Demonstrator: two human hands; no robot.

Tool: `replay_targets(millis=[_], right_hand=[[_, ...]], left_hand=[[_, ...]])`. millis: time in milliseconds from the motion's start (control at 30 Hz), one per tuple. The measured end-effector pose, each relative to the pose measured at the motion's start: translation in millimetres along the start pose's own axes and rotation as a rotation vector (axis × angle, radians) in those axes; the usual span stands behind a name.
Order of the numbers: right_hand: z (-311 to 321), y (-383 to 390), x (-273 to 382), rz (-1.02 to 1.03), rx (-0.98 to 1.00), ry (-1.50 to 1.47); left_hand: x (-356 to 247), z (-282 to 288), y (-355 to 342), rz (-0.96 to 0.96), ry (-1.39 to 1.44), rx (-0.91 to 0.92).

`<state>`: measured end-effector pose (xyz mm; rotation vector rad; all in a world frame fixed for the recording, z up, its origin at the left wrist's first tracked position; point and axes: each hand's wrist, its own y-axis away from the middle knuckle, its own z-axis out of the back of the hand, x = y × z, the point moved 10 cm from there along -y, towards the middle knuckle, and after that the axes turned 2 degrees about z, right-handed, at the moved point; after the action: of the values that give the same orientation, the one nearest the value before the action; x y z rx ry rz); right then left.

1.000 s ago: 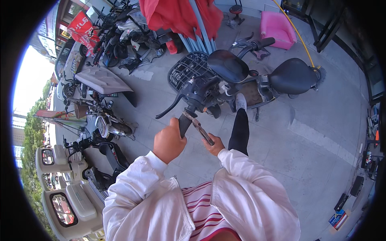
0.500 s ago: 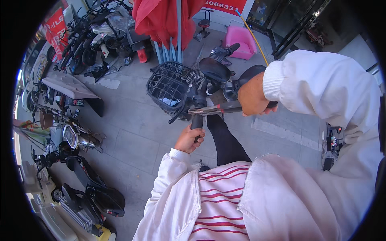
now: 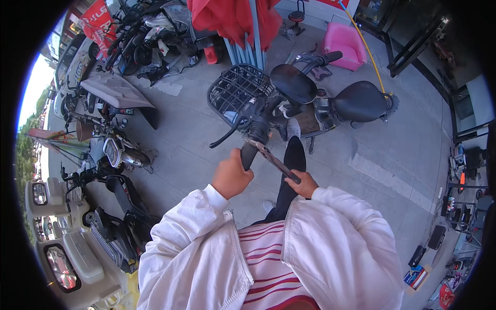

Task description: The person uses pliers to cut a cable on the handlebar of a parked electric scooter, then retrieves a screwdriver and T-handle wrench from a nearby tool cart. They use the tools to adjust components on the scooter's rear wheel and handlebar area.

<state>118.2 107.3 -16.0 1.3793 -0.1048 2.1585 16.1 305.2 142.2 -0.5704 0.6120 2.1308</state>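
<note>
Your left hand (image 3: 231,173) wraps the outer end of the grip (image 3: 249,155); your right hand (image 3: 303,184) is clamped on the pliers (image 3: 276,163), whose jaws lie across the grip's inner end. The handles, extended rightward half a second ago, now slant toward you, suggesting work around the grip.

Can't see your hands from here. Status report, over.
Left hand closed around black handlebar grip. Right hand holding pliers by handle end. Jaws at grip's inner end. Brake lever nearby; nothing visibly blocking the pliers.
</note>
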Motion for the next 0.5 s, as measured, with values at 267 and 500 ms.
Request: replay_targets(millis=[267, 500], right_hand=[[-97, -65, -2, 0.093, -0.070, -0.362], [103, 53, 119, -0.271, 0.412, 0.392]], left_hand=[[-19, 23, -7, 0.089, -0.324, -0.012], [17, -18, -16, -0.027, 0.494, 0.199]])
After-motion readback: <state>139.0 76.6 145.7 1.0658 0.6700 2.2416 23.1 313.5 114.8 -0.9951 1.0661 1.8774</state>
